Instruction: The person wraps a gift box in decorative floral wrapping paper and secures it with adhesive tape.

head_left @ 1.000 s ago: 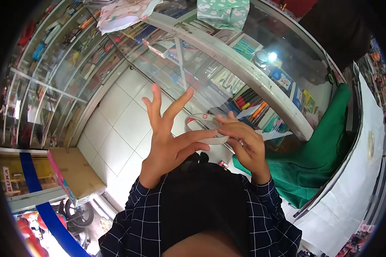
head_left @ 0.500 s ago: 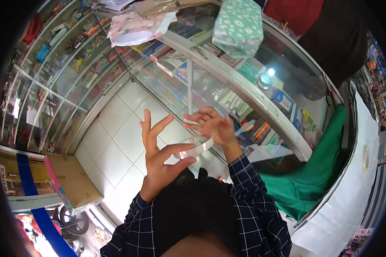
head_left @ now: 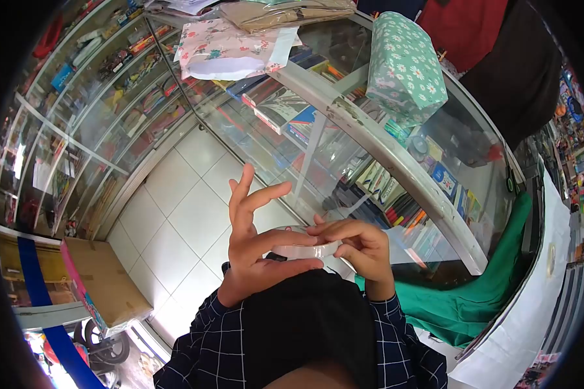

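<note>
A roll of clear tape (head_left: 298, 251) is held in front of my chest, its whitish band turned toward me. My left hand (head_left: 256, 249) pinches it between thumb and index finger, while the other fingers stretch upward. On the right side, my right hand (head_left: 365, 249) has its fingers bent over the roll's upper edge and its thumb against the near side. The fingers hide part of the roll, and I cannot make out the tape's loose end.
Beyond my hands stands a glass display case (head_left: 396, 152) with stationery inside. On it lie a green daisy-patterned wrapped parcel (head_left: 405, 65) and a floral paper bag (head_left: 230, 48). A cardboard box (head_left: 110, 282) stands left, green cloth (head_left: 461, 305) hangs right, and white tiles (head_left: 175, 214) cover the floor.
My right hand has come down from above the tape roll and closed on its right side. The roll and my left hand have shifted slightly right and lower. The camera view has shifted.
</note>
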### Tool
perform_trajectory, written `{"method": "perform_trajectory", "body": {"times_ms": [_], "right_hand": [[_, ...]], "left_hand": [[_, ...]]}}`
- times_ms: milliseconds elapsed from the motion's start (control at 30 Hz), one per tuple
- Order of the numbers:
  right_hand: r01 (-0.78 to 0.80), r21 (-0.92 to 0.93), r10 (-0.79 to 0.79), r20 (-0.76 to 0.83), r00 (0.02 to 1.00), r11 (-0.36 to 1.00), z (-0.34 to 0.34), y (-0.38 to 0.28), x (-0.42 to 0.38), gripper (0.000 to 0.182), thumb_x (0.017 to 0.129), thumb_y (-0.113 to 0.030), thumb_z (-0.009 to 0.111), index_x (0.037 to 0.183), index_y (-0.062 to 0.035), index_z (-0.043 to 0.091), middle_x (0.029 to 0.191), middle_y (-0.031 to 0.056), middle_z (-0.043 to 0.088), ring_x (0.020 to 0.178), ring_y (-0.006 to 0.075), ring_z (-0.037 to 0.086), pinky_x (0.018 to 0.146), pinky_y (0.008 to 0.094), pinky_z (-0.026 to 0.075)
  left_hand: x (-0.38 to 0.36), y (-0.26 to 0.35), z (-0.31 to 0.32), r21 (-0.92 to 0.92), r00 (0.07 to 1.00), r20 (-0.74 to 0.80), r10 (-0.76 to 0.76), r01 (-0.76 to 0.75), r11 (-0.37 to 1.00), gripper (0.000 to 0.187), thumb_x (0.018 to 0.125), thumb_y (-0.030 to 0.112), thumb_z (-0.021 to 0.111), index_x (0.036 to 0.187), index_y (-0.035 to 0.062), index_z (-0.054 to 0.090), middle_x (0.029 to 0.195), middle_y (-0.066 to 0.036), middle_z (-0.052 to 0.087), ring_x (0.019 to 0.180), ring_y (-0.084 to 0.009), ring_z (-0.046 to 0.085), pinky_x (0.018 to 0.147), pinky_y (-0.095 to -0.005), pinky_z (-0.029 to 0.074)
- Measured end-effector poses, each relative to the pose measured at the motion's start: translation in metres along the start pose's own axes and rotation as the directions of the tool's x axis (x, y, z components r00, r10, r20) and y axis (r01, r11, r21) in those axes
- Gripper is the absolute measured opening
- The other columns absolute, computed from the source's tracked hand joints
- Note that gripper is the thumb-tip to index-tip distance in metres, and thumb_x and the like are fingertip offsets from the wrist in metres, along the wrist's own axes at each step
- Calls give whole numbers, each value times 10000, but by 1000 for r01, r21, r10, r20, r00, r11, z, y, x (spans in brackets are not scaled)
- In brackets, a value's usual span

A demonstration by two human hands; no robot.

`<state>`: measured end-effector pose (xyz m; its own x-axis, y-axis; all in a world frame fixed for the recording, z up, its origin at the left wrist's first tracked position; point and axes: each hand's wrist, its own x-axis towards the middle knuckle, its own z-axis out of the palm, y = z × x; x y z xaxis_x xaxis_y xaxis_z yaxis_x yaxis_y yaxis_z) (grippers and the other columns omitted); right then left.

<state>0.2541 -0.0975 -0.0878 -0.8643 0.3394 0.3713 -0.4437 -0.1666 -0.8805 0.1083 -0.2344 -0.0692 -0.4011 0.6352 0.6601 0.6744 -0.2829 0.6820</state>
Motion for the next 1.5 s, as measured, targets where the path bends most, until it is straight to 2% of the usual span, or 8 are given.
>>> {"method": "perform_trajectory", "body": {"times_ms": [267, 367, 600, 700, 800, 967, 1167, 1500], "right_hand": [[9, 71, -3, -84, 996, 997, 14, 20, -1, 195, 854, -54, 629, 1034, 13, 596, 1051, 177, 652, 1176, 374, 534, 1096, 515, 267], [23, -294, -41, -54, 998, 955, 18, 9, 10, 260, 822, -64, 664, 1069, 0, 613, 1068, 159, 655, 1175, 352, 542, 1085, 517, 285], [5, -487, -81, -136, 987, 874, 31, 2, 21, 242, 711, -110, 767, 918, -10, 691, 880, 112, 699, 874, 269, 664, 918, 437, 469], [57, -495, -145, -140, 980, 867, 34, 9, 22, 255, 698, -102, 782, 917, -10, 687, 859, 109, 694, 846, 260, 660, 859, 400, 481], [91, -556, -209, -153, 966, 826, 37, 14, 26, 255, 687, -100, 794, 900, -15, 681, 834, 104, 687, 809, 255, 653, 790, 378, 481], [155, -773, -347, -89, 934, 615, 41, 16, 38, 230, 693, -89, 787, 884, -32, 672, 840, 82, 683, 809, 226, 649, 738, 344, 448], [209, -879, -364, 44, 930, 428, 43, 24, 48, 206, 699, -73, 766, 877, -35, 669, 844, 52, 678, 829, 195, 647, 719, 322, 410], [224, -882, -372, 61, 926, 415, 41, 29, 59, 191, 706, -76, 755, 873, -40, 670, 831, 44, 675, 832, 189, 648, 707, 314, 398]], "left_hand": [[4, -27, -16, -144, 999, 48, -8, 15, 990, 288, 549, 341, 878, 760, 211, 731, 1313, -100, 508, 1404, -365, 166, 1078, -631, 32], [7, -28, -21, -109, 997, 72, -23, 31, 994, 285, 552, 344, 877, 761, 216, 732, 1307, -103, 514, 1403, -365, 171, 1074, -637, 30], [17, -27, -37, 2, 991, 132, -39, 39, 999, 310, 574, 339, 874, 809, 196, 731, 1311, -104, 506, 1395, -363, 204, 1072, -633, 55], [12, -31, -30, -61, 987, -17, -161, 159, 985, 395, 584, 342, 869, 902, 161, 721, 1333, -99, 479, 1387, -367, 223, 1077, -620, 70], [9, -37, -32, 11, 991, 20, -132, 132, 991, 507, 581, 345, 870, 1012, 137, 704, 1340, -92, 466, 1374, -371, 253, 1079, -612, 88], [11, -36, -30, -89, 976, -6, -217, 215, 973, 493, 596, 303, 865, 1025, 118, 708, 1310, -82, 496, 1351, -365, 297, 1078, -585, 158], [10, -42, -23, -183, 965, -45, -258, 246, 952, 398, 626, 188, 846, 999, 124, 722, 1264, -65, 540, 1318, -342, 350, 1071, -531, 245], [10, -45, -29, 195, 979, -176, -104, 138, 971, 281, 593, 246, 858, 842, 175, 748, 1173, -26, 593, 1308, -294, 369, 1087, -591, 160]]}}
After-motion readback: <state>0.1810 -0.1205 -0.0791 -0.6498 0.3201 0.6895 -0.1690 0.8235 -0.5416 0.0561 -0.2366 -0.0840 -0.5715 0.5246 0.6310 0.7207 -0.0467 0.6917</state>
